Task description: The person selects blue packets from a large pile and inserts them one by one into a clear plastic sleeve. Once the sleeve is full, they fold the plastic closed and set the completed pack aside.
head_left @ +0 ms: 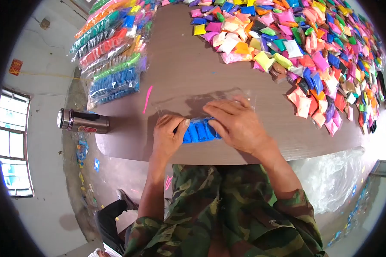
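Observation:
A row of small blue packets (199, 131) lies on the table close to its front edge, with clear plastic film (206, 95) spread around and behind them. My left hand (169, 133) pinches the left end of the row, thumb against the curled fingers. At the right end, my right hand (236, 124) bends over the packets and grips the bag, its thumb pressed by the last packet. Part of the row is covered by my right fingers.
Filled clear bags of coloured packets (111, 53) are stacked at the back left. A large heap of loose packets (300, 47) covers the right side. A steel flask (83, 121) lies at the table's left edge. Another person's leg (111, 218) shows at lower left.

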Demonstrator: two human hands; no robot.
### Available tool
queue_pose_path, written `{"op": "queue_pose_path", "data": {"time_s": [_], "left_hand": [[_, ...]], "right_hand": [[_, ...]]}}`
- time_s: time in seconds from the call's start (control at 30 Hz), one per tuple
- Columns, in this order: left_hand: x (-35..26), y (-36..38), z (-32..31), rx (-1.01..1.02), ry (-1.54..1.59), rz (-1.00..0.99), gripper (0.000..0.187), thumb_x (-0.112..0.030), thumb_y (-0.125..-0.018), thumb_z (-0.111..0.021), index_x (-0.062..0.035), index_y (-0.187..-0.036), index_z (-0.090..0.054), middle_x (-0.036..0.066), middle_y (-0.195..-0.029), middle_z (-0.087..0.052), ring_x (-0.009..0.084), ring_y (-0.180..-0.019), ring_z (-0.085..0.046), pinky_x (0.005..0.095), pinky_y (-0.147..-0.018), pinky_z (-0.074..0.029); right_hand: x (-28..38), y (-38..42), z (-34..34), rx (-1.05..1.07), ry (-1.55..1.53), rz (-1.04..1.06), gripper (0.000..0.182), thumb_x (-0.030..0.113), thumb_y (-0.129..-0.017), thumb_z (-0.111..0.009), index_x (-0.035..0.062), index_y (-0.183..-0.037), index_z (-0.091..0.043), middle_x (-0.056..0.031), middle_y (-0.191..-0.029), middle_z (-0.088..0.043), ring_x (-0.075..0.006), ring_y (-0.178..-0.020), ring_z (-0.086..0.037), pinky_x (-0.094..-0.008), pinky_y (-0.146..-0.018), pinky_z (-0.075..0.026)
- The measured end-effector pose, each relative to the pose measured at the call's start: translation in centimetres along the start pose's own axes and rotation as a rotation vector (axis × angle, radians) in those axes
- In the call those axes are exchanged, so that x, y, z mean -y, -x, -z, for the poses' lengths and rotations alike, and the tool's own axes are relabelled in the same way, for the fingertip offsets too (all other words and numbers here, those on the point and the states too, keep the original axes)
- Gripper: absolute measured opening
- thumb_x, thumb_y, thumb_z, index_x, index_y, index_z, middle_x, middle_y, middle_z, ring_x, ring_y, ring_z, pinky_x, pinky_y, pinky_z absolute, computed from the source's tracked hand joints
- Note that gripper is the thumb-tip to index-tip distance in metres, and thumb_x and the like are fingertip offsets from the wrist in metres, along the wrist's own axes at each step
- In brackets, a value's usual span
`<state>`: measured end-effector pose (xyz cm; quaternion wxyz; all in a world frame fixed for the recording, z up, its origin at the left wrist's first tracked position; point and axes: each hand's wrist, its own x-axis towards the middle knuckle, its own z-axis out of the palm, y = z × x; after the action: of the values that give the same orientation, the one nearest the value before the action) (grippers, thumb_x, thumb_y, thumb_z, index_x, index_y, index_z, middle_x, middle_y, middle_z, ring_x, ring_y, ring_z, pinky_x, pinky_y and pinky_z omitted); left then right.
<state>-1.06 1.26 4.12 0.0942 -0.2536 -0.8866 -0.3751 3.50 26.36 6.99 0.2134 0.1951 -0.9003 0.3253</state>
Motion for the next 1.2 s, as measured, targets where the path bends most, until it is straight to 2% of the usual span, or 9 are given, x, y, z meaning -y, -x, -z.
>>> {"op": "queue_pose_path", "data": {"time_s": [0.33, 0.47, 0.57, 0.67, 0.7, 0.83, 1.03, 1.13, 1.2], "left_hand": [[0.4, 0.2, -0.2, -0.026, 0.022, 0.004, 0.018, -0.022, -0.098, -0.077, -0.0054, -0.094, -0.077, 0.011, -0.091, -0.076, 0.0326, -0.091, -0.073, 0.0447, -0.088, -0.055], [0.5, 0.3, 0.0, -0.031, 0.017, -0.017, 0.014, -0.017, -0.098, -0.076, -0.0032, -0.101, -0.077, 0.013, -0.096, -0.077, 0.0319, -0.09, -0.073, 0.042, -0.087, -0.056], [-0.2, 0.5, 0.6, -0.113, -0.008, 0.007, 0.016, -0.014, -0.095, -0.079, -0.0039, -0.108, -0.078, 0.014, -0.112, -0.077, 0.0307, -0.103, -0.073, 0.0408, -0.095, -0.056], [-0.7, 0.2, 2.8, -0.187, -0.162, -0.003, 0.025, -0.01, -0.09, -0.082, -0.0027, -0.113, -0.077, 0.016, -0.129, -0.073, 0.0308, -0.119, -0.069, 0.0407, -0.104, -0.054], [0.1, 0.0, 3.4, -0.173, -0.232, 0.005, 0.041, -0.009, -0.086, -0.084, -0.0022, -0.125, -0.074, 0.018, -0.139, -0.069, 0.0336, -0.129, -0.065, 0.043, -0.109, -0.051], [2.7, -3.3, 4.0, -0.113, -0.216, 0.008, 0.065, -0.014, -0.083, -0.086, -0.005, -0.143, -0.064, 0.017, -0.131, -0.072, 0.0383, -0.123, -0.066, 0.0467, -0.107, -0.052], [1.0, -7.6, 3.4, 0.376, -0.029, 0.364, 0.044, -0.017, -0.09, -0.082, -0.0038, -0.13, -0.073, 0.016, -0.111, -0.077, 0.0319, -0.097, -0.074, 0.0411, -0.088, -0.059], [2.4, -7.9, 3.3, 0.391, 0.036, 0.113, 0.024, -0.015, -0.093, -0.077, -0.001, -0.113, -0.078, 0.015, -0.101, -0.076, 0.0301, -0.087, -0.074, 0.039, -0.078, -0.059], [1.3, -7.3, 4.1, 0.346, 0.038, 0.109, 0.016, -0.01, -0.093, -0.077, 0.0, -0.105, -0.079, 0.015, -0.098, -0.075, 0.0301, -0.088, -0.073, 0.0389, -0.077, -0.058]], "right_hand": [[-0.5, 0.3, -2.3, 0.177, -0.01, -0.06, 0.02, 0.018, -0.097, -0.073, 0.0094, -0.115, -0.077, -0.0096, -0.107, -0.078, -0.0292, -0.103, -0.074, -0.048, -0.112, -0.045], [0.2, 0.4, -1.8, 0.008, 0.003, -0.005, 0.022, 0.014, -0.093, -0.077, 0.011, -0.114, -0.078, -0.0077, -0.119, -0.075, -0.0288, -0.112, -0.071, -0.0502, -0.112, -0.044], [1.0, 1.5, -0.7, -0.043, 0.079, 0.06, 0.027, 0.012, -0.088, -0.081, 0.0123, -0.115, -0.078, -0.0057, -0.125, -0.073, -0.0282, -0.119, -0.068, -0.0499, -0.112, -0.045], [2.2, 3.2, -0.2, -0.057, 0.111, 0.126, 0.03, 0.013, -0.084, -0.083, 0.0124, -0.114, -0.078, -0.0044, -0.127, -0.072, -0.0268, -0.123, -0.066, -0.0502, -0.112, -0.044], [2.8, 3.5, -0.4, -0.049, 0.103, 0.125, 0.031, 0.014, -0.083, -0.082, 0.0123, -0.114, -0.078, -0.0041, -0.126, -0.072, -0.026, -0.124, -0.066, -0.0504, -0.112, -0.044], [4.5, 3.6, -2.2, 0.02, 0.115, 0.148, 0.04, 0.015, -0.082, -0.077, 0.0104, -0.122, -0.076, -0.0068, -0.133, -0.069, -0.028, -0.129, -0.063, -0.0525, -0.112, -0.044], [4.2, 3.4, -4.3, 0.041, 0.141, 0.095, 0.046, 0.014, -0.083, -0.073, 0.0091, -0.129, -0.073, -0.0079, -0.135, -0.068, -0.0277, -0.132, -0.061, -0.0516, -0.114, -0.042], [4.3, 3.2, -4.2, 0.033, 0.137, 0.069, 0.045, 0.014, -0.084, -0.072, 0.0091, -0.129, -0.073, -0.0076, -0.134, -0.068, -0.0267, -0.132, -0.061, -0.0501, -0.113, -0.042], [4.2, 3.1, -4.1, 0.038, 0.147, 0.061, 0.044, 0.014, -0.085, -0.071, 0.0091, -0.128, -0.073, -0.0075, -0.133, -0.068, -0.0262, -0.132, -0.061, -0.0489, -0.111, -0.042]]}}
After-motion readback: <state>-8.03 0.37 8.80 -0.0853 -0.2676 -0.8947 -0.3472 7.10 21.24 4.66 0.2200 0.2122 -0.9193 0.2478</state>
